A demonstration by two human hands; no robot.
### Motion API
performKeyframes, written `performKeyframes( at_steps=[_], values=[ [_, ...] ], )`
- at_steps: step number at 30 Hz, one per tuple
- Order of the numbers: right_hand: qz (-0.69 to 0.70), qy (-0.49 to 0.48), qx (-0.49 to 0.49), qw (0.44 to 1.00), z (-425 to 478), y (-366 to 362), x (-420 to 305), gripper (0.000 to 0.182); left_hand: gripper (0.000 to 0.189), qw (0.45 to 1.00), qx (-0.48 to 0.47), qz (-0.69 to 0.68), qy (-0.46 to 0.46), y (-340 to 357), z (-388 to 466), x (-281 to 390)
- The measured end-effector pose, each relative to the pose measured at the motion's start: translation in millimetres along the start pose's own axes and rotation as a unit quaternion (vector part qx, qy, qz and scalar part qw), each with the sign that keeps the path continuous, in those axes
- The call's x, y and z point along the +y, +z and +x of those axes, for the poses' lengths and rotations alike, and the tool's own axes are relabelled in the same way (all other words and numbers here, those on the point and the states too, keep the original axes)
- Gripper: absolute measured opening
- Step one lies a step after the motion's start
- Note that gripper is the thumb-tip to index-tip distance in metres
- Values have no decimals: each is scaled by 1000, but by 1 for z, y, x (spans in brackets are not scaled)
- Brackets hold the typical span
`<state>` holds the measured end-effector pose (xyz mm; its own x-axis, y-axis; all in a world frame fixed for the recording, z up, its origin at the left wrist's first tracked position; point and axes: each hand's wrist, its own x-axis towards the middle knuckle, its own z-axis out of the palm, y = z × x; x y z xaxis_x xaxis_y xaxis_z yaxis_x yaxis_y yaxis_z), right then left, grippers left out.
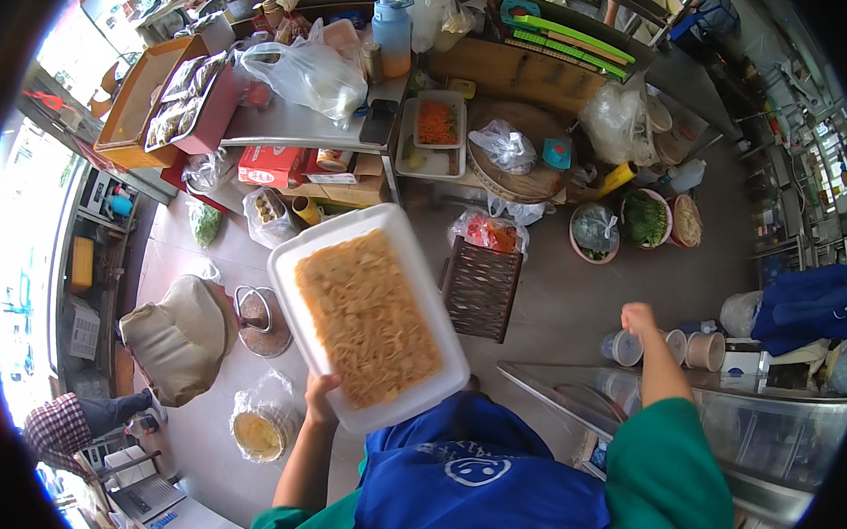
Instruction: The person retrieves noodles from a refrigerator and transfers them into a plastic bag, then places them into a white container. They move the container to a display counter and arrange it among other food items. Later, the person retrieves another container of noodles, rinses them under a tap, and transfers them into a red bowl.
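My left hand [322,396] grips the lower left edge of a white plastic tray [454,367], which is tilted in front of me. Pale brown shredded food [370,319], perhaps noodles or tofu strips, fills its middle. Out to the right, my right hand [638,319] is raised with its fingers curled in, and no object shows in it. Round lidded tubs [627,348] stand below that hand on the far side of a glass-topped display case [739,417]. A blue apron [477,476] covers my front.
A brown woven stool [483,289] stands just beyond the tray. Ahead are a steel table [301,132] and a round chopping block [521,187]. Basins of greens [647,219] sit on the floor at right. At left are a cloth-covered chair [179,338], a bucket [260,432] and a person [63,429].
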<state>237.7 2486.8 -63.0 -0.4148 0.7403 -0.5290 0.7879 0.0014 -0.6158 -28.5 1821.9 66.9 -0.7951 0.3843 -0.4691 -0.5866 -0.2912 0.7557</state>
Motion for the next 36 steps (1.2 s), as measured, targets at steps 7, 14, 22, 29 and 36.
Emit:
performKeyframes(
  at_steps=[7,14,22,29,36],
  values=[
    [150,121,52,980,-108,-16,163,20,92,982,-174,-1,-71,111,77,8],
    [16,-94,229,969,-204,-70,124,24,92,938,-300,82,-151,250,103,-34],
    [-51,-406,159,898,-220,-153,-128,35,95,870,-446,101,-187,438,76,-197],
    [-200,-351,170,899,-161,-225,-37,33,95,856,-460,112,-208,566,18,-318],
    [-71,-372,103,920,-139,-316,27,20,94,840,-468,139,-237,663,8,-359]
  ],
)
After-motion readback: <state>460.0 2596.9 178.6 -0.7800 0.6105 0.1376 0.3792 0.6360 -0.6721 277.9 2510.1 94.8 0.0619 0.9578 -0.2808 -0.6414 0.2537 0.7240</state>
